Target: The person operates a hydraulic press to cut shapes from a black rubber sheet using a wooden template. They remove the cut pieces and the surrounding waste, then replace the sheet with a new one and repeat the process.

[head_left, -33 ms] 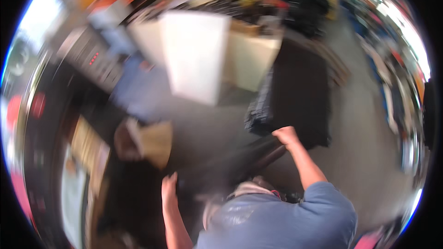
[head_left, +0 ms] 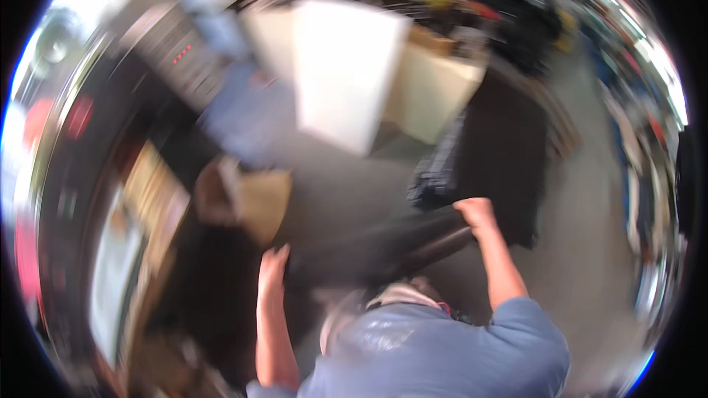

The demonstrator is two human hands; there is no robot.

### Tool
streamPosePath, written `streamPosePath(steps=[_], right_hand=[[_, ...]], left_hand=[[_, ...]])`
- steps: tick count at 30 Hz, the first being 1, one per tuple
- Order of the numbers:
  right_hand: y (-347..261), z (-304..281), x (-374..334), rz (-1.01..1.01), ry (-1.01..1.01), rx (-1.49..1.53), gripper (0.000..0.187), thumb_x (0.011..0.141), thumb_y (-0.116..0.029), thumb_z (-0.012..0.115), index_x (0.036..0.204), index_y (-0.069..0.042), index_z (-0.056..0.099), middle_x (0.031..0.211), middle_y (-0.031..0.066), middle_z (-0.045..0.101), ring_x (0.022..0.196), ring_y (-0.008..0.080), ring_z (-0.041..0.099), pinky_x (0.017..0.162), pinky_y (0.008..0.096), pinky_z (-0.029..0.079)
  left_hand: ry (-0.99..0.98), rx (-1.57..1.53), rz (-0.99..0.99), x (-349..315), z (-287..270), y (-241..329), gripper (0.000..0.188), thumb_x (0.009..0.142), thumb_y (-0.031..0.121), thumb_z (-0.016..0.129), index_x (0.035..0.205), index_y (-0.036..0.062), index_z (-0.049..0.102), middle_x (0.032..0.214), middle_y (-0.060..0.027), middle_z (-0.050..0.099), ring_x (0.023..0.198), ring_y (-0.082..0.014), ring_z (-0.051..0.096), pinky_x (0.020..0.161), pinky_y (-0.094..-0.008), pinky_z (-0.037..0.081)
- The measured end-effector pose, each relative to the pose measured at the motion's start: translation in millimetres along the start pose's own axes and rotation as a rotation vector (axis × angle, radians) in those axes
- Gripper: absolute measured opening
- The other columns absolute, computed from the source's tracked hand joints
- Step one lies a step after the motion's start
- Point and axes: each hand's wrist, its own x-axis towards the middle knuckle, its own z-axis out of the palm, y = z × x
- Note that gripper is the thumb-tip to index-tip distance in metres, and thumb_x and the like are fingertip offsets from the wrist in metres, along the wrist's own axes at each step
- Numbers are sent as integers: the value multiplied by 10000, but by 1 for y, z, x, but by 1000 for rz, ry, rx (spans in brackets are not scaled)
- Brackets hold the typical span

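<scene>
Seemingly, black sheeting (head_left: 394, 247) is clenched by left hand (head_left: 274, 264) and right hand (head_left: 477, 214) (well apart), presumably for spreading it.

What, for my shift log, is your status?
Left hand, right hand closed on black sheet. Sheet spans between, blurred. Black pile beyond right hand, possible obstacle.

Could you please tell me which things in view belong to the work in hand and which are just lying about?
In hand:
broad dark flexible sheet, held between left hand and right hand
perhaps the large black flat-topped pile near the right hand

Apparently just nearby:
bright white flat panel
tan cardboard-like piece, blurred
</scene>
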Motion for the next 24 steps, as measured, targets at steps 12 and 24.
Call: streamPosePath(steps=[12, 24], right_hand=[[-296, 7, -129, -727, -307, 1065, 486, 1094, -339, 610, 1427, 15, 598, 1433, 158, 617, 1313, 264, 581, 1124, 445, 457], [-247, 460, -316, -668, -981, 387, 335, 1029, -271, 756, 1148, 41, 733, 997, 17, 726, 892, 101, 604, 831, 272, 502]], left_hand=[[588, -232, 1550, -338, -203, 93, 376, 1008, 73, 666, 1338, -105, 645, 1304, -207, 679, 1164, -274, 672, 1035, -385, 543], [822, -405, 726, -258, -473, -161, 417, 1057, 138, 649, 1436, -34, 626, 1376, -93, 695, 1232, -182, 648, 1092, -340, 488]])
